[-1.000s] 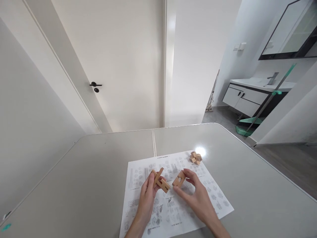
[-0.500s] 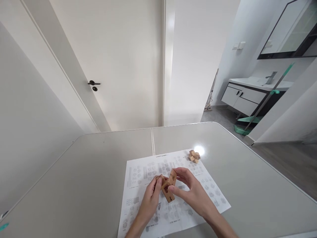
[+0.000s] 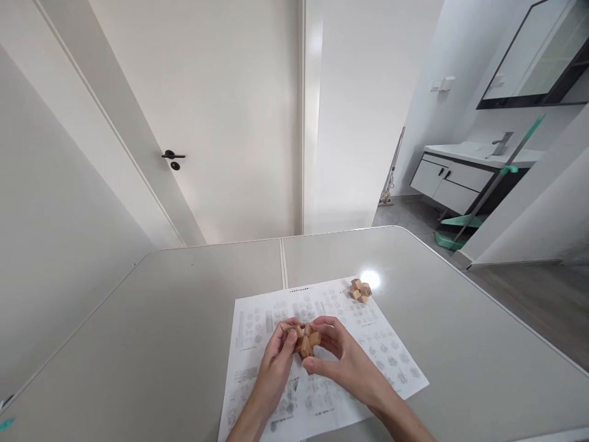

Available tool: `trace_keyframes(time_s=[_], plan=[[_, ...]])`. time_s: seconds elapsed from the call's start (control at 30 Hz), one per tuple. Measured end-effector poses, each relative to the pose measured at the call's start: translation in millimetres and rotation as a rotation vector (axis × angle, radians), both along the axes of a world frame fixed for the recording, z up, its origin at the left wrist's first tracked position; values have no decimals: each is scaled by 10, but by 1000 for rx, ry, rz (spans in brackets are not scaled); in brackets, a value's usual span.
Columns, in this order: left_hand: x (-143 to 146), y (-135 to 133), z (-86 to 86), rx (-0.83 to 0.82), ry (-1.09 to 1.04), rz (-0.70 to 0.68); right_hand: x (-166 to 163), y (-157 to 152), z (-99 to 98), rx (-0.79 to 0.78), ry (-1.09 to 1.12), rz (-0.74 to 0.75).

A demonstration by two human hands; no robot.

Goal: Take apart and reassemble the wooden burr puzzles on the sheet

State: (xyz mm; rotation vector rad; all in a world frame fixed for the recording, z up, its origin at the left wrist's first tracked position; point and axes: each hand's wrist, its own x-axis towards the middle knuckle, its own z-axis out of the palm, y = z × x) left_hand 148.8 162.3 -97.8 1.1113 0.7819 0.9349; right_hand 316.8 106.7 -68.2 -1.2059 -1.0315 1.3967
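A small wooden burr puzzle (image 3: pixel 307 341) of interlocked notched sticks is held above the printed sheet (image 3: pixel 248 393). My left hand (image 3: pixel 276 362) pinches its left side between thumb and fingers. Curved around the right side, my right hand (image 3: pixel 347 362) has its thumb at the lower edge and its fingers at the back. Part of the puzzle is hidden by the fingers. A second wooden burr puzzle (image 3: pixel 359 291) sits at the sheet's far right corner, apart from both hands.
The sheet, covered in small printed figures, lies on a grey table (image 3: pixel 151 344) with a seam. Beyond stand a white door (image 3: pixel 230 123) and, at right, a sink cabinet (image 3: pixel 453 178) with a green broom and dustpan (image 3: pixel 451 240).
The wooden puzzle has been turned in my hands: its long face with a dark mark no longer shows, and a star-like cluster of stick ends faces me. The second puzzle stays put.
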Motion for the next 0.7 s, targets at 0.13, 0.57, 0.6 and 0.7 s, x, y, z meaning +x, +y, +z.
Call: trace_keyframes(time_s=[0.13, 0.57, 0.6, 0.7], plan=[[24, -31, 24, -63, 10, -28, -66, -7, -21, -11, -60, -8], [-44, 69, 143, -51, 34, -3, -144, 44, 69, 56, -186, -43], [-42, 77, 150, -36, 53, -11, -141, 46, 78, 59, -183, -40], [-14, 93, 155, 36, 152, -19, -90, 18, 69, 36, -146, -34]])
